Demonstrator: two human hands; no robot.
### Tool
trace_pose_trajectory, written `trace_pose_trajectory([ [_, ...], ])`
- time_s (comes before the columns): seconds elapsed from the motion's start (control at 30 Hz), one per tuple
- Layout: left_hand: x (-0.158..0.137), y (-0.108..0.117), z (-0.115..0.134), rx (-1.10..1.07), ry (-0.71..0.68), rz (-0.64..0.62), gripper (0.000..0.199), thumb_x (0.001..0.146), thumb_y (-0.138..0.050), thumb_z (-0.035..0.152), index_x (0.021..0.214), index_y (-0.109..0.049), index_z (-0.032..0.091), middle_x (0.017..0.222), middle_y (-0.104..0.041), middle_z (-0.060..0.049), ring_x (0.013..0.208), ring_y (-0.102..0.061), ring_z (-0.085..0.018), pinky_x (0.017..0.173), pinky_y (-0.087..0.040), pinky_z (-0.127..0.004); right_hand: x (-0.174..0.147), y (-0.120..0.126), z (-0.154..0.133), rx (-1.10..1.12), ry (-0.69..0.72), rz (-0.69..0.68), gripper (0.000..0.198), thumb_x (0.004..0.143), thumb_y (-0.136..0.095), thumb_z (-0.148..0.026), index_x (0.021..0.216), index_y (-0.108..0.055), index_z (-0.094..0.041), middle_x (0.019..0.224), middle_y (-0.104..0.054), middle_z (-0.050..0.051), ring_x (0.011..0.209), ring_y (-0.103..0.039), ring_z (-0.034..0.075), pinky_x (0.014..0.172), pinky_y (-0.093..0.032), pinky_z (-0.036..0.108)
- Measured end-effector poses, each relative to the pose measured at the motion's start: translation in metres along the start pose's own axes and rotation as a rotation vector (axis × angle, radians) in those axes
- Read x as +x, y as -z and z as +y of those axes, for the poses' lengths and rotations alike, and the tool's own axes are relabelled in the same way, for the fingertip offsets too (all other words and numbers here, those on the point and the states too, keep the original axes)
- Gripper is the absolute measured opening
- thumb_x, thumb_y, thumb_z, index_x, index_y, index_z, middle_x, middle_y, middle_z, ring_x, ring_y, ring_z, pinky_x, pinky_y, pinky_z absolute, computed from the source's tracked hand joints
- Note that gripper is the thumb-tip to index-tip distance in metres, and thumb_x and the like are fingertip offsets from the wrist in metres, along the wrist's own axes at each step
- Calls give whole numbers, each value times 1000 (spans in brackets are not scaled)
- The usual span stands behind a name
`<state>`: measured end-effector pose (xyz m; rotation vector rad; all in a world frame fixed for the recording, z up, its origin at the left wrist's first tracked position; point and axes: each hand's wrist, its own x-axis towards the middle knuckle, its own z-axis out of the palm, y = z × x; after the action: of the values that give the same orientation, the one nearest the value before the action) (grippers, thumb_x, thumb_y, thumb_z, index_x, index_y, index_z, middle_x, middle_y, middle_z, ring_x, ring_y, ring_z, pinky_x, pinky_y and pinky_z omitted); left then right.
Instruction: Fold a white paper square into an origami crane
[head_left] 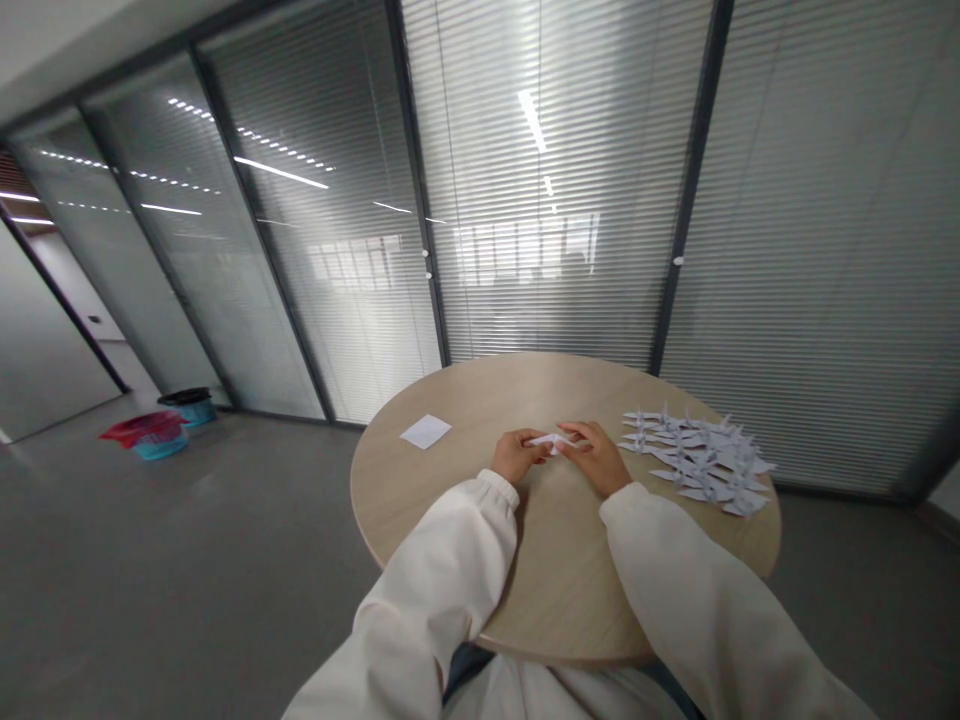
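A small piece of folded white paper [553,440] is held just above the middle of the round table. My left hand [519,455] pinches its left side between thumb and fingers. On the other side, my right hand [596,455] grips the paper's right part with thumb and fingertips. The exact folds are too small to make out. Several white origami cranes [705,460] stand in close rows to the right of my right hand. Left of my left hand, a square sheet of white paper [426,432] lies flat.
The round wooden table [555,600] reaches toward a glass partition [555,200] with blinds behind it. On the grey floor at the left are a bin with a red liner [150,435] and a bin with a black liner [191,405].
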<state>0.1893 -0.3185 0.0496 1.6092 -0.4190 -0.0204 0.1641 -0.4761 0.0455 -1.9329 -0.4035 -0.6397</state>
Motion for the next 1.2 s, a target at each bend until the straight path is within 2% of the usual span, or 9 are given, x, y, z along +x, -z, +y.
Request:
trace_pose_trajectory([
  [0.13, -2, -2, 2, -43, 36, -37, 35, 56, -70, 32, 81, -65, 8, 69, -65, -8, 61, -59, -13, 57, -47, -22, 1, 1, 3, -99, 181, 22, 22, 76, -53, -33, 93, -64, -25, 90, -57, 5, 85, -54, 19, 74, -46, 32],
  [0.33, -5, -5, 6, -172, 150, -74, 38, 54, -71, 37, 79, -66, 9, 71, -66, -6, 66, -61, -14, 66, -49, -25, 1, 0, 10, -222, 272, 82, 21, 78, -52, -32, 93, -65, -26, 91, -57, 5, 88, -52, 19, 80, -43, 36],
  [0.73, -7, -6, 11, -170, 205, -12, 31, 54, -72, 33, 71, -66, 9, 63, -65, -5, 61, -60, -14, 65, -49, -27, -2, 0, 4, -350, 365, 66, 19, 78, -51, -26, 92, -65, -27, 96, -55, 6, 89, -49, 20, 79, -43, 37],
  [0.97, -4, -6, 8, -124, 184, 31, 25, 53, -72, 28, 67, -66, 8, 57, -63, -3, 52, -57, -11, 59, -49, -25, -3, 0, -2, -428, 396, 27, 19, 81, -48, -24, 86, -66, -24, 87, -56, 6, 86, -48, 20, 78, -42, 36],
  [1.2, -4, -6, 7, -179, 240, -68, 35, 50, -74, 35, 71, -66, 8, 61, -65, -5, 58, -60, -13, 66, -49, -25, -2, 2, -1, -381, 397, 29, 16, 80, -48, -22, 81, -64, -23, 78, -56, 5, 81, -48, 19, 74, -41, 34],
])
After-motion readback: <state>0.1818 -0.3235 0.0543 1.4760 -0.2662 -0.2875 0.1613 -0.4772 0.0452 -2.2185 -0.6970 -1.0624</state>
